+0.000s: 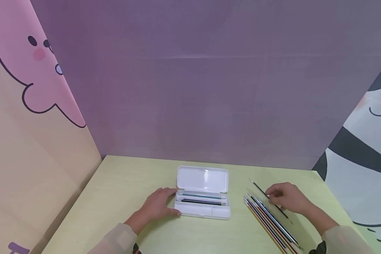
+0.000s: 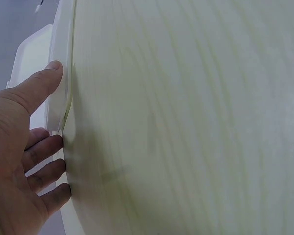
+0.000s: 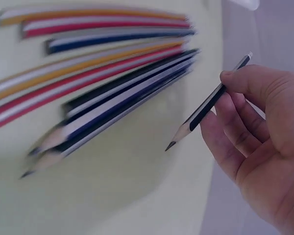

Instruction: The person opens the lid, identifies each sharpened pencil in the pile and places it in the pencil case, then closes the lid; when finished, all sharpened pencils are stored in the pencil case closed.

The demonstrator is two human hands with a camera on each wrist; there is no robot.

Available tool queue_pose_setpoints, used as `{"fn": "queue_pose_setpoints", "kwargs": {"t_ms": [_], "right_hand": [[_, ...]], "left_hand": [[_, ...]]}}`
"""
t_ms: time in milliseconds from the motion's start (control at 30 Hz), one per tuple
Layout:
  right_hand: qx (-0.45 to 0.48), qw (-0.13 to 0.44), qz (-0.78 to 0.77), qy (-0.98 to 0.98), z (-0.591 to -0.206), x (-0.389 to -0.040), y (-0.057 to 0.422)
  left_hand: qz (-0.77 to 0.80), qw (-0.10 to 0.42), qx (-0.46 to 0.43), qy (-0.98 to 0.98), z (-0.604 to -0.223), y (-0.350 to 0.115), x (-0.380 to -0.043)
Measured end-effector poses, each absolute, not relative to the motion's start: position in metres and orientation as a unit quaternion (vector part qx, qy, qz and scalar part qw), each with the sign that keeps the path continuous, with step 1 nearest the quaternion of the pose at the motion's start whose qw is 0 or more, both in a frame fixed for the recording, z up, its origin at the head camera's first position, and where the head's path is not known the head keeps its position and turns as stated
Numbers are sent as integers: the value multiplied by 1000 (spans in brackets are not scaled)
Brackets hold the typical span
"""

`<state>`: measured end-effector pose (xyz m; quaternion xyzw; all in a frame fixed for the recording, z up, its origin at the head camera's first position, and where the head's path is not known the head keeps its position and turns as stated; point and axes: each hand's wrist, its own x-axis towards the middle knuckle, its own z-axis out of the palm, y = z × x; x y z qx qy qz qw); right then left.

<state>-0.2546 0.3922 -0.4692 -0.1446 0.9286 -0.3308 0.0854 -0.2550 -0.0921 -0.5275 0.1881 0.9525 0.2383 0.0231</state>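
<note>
A white pencil case [image 1: 220, 211] lies on the table with its lid [image 1: 197, 178] raised at the back. Several pencils [image 1: 203, 202] lie in it, crossing its back half. My left hand [image 1: 157, 204] holds the case's left end, the thumb at the front corner and the fingers toward the back. In the left wrist view, the thumb [image 2: 41, 85] presses on the case's side. On the right, my right hand [image 1: 287, 197] pinches a black pencil [image 3: 208, 105] between thumb and fingers, its sharpened tip slanting down toward the table.
A bunch of striped pencils [image 1: 270, 222], with yellow, red, blue and black ones among them, lies just left of my right hand. Behind the table [image 1: 130, 176] stands a purple panel [image 1: 209, 106], with cartoon-printed panels at both sides.
</note>
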Motion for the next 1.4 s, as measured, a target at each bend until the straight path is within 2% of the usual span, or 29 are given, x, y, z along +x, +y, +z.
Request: {"fn": "queue_pose_setpoints", "kwargs": {"t_ms": [367,600,933,1400], "right_hand": [[-212,104,-324,916,-439,-281,318],[-278,108,-297,907,-440,-297,264],[-290,138,-271,907,-449,-303,196],[-301,141,-225,916,-476,-306,168]], "left_hand": [[241,23,190,951,-527,-92,-254],[242,19,194,951,-531,-90,-257],[241,19,201,949,-532,-87,-260],[247,22,197,949,-533,-87,-259]]}}
